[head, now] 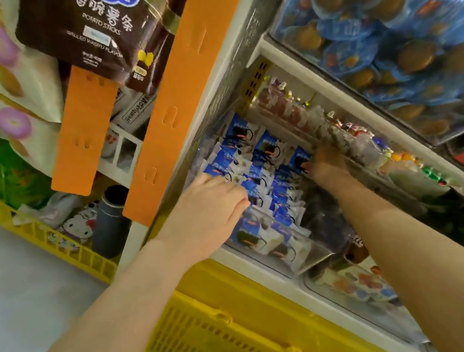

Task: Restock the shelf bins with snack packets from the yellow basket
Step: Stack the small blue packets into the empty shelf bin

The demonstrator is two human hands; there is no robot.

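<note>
Blue-and-white snack packets [257,178] fill a clear shelf bin [311,256] at frame centre, packed upright in rough rows. Both bare hands reach into that bin. The left hand [214,204] lies flat on the packets at the bin's 9 o'clock side, fingers spread, its grip slack and closed on nothing. The right hand [325,164] sits at the bin's 2 o'clock corner, fingertips down against a packet; whether its grip has closed on that packet cannot be told, since the fingers are blurred.

At 6 o'clock, below the bin, the yellow basket [215,333] shows its slatted wall; its contents are not visible. A second yellow crate [58,244] stands on the floor at 8 o'clock, holding a dark cylinder [112,219] and a cartoon-cat packet [77,227].

Neighbouring bins to 3 o'clock hold mixed, small, colourful sweets [404,157]. At 1 o'clock an upper bin holds blue-wrapped brown snacks [383,40]. Orange hanging strips [182,94] run diagonally at 11 o'clock, carrying a brown potato-sticks bag [96,31].
</note>
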